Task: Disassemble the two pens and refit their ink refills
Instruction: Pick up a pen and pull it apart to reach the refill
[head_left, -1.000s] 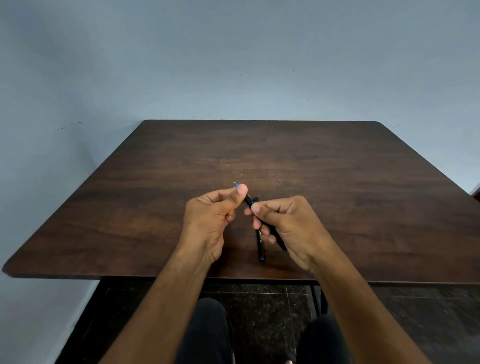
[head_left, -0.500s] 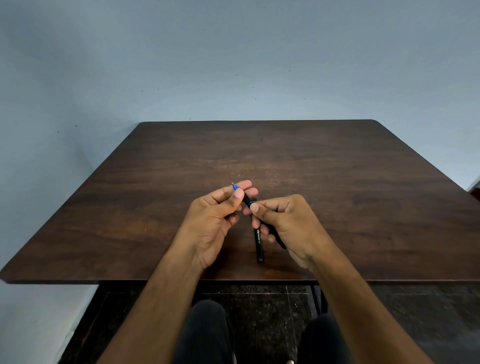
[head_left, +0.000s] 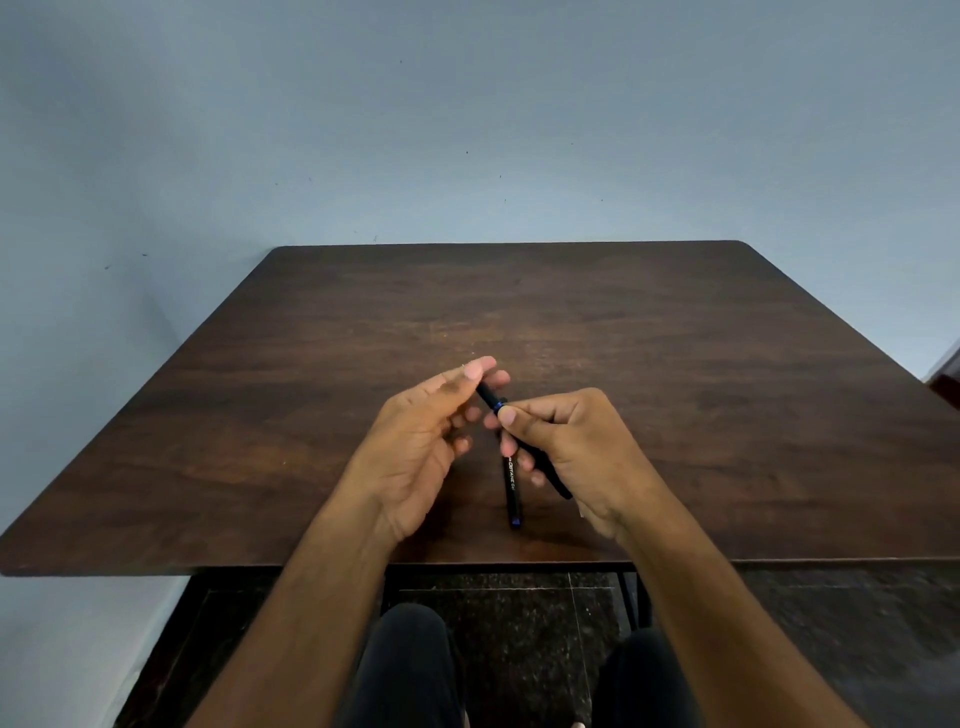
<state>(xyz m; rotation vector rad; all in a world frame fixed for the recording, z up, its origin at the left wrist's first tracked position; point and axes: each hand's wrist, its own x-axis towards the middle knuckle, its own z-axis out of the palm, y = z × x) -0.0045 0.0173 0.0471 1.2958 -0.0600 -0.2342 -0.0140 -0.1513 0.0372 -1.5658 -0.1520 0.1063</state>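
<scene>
While we look down from the head view, our right hand (head_left: 566, 441) grips a black pen (head_left: 491, 397), and our left hand's fingers (head_left: 475, 370) pinch its tip. The second pen (head_left: 512, 493) lies on the brown desk (head_left: 675, 364) under them. If we twist too hard, small parts could drop. A blue-grey wall (head_left: 467, 130) stands behind.

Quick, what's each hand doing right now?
Left hand: pinches the front end of the black pen.
Right hand: grips that pen's barrel.
</scene>
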